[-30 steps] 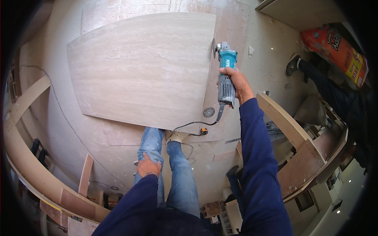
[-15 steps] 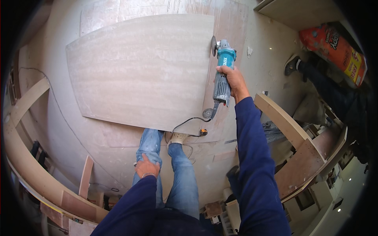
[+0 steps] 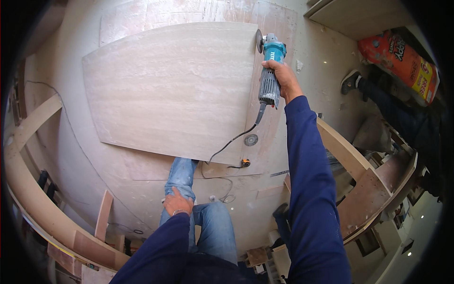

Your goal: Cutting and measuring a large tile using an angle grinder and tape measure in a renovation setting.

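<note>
My right hand (image 3: 286, 78) is wrapped round the teal and grey body of an angle grinder (image 3: 269, 85). The grinder's round disc (image 3: 259, 41) stands on edge at the far end of the right edge of a large beige slab (image 3: 170, 90); whether it touches cannot be told. The slab has a curved far side and a slanting left side. From the grinder's rear a black cord (image 3: 231, 141) runs down over the slab. My left hand (image 3: 178, 202) rests on my left jeans leg near the knee, fingers spread and nothing held.
A loose grey disc (image 3: 251, 139) and an orange and black tape measure (image 3: 245, 163) lie by the slab's near right corner. Curved wooden frames (image 3: 35, 189) stand left and right (image 3: 345, 146). At the far right are an orange bag (image 3: 402, 61) and another person's shoe (image 3: 350, 81).
My right hand and the grinder have moved away from me along the slab's right edge, drawing the cord off the loose disc. My right foot has drawn back from the slab, with the knee now bent.
</note>
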`<action>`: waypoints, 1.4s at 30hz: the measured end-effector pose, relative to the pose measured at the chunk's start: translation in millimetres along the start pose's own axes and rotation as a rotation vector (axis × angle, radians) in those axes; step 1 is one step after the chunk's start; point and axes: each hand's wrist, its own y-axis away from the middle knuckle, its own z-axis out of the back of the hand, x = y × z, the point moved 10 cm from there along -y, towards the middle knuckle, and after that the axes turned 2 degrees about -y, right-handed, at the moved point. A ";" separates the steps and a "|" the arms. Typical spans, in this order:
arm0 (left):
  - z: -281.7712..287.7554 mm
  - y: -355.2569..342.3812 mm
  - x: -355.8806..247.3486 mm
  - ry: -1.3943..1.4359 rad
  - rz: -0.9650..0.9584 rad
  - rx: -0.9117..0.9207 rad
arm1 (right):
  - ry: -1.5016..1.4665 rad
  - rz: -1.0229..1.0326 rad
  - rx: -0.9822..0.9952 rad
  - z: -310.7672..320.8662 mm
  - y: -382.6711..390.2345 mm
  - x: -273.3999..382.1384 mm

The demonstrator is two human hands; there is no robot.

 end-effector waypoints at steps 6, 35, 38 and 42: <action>-4.7 -0.6 1.3 0.013 -0.041 -0.022 | 0.017 -0.001 -0.027 6.3 17.0 -18.4; -35.2 10.3 -5.6 -0.042 -0.060 -0.242 | -0.141 -0.255 -0.105 42.9 252.0 -351.6; -39.8 8.8 -5.3 -0.060 -0.061 -0.269 | -0.156 -0.148 -0.085 40.3 227.6 -325.5; -48.9 6.5 -4.2 -0.066 -0.057 -0.256 | -0.160 -0.140 -0.063 38.2 235.2 -332.4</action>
